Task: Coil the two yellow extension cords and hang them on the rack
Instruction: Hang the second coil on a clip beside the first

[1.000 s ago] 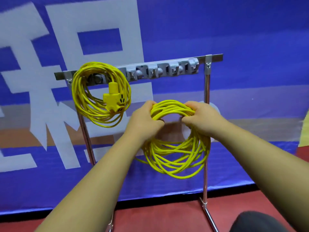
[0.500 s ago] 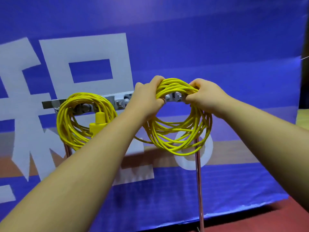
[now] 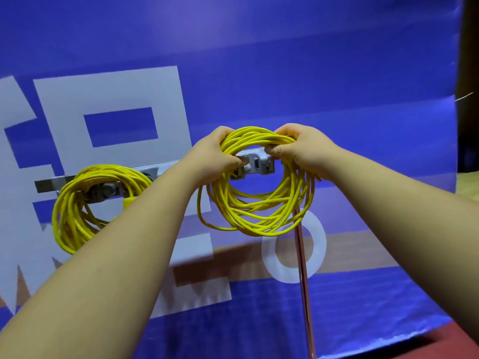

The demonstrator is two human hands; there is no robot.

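L hand & R hand grip second coiled yellow extension cord at grey metal rack bar; step: hanging; next: loop over hook.

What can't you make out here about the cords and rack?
In the head view:
Whether the held coil hangs on the rack yet: the left hand and right hand cover the spot.
The hung coil's plug: mostly behind the left forearm.
The rack's feet: below the bottom edge.
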